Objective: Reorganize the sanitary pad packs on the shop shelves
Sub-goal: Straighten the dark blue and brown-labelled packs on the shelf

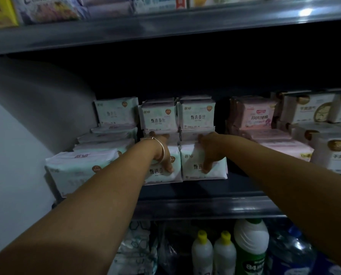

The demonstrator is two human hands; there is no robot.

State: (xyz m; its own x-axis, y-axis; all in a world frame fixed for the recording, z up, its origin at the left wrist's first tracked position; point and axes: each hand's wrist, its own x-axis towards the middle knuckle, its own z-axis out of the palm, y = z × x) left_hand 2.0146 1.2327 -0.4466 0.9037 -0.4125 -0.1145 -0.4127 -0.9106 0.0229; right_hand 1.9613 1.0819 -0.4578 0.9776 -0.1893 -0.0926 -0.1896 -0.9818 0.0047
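Dark shelf [195,192], two hands [163,153] gripping two packs [215,171]

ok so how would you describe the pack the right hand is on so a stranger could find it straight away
Start at the middle dark metal shelf, where white and mint soft plastic pad packs fill the left half. Two of them stand side by side at the front edge, and the right hand grips the right-hand front pack. Unlike its neighbours, it borders an open gap before the pink packs.
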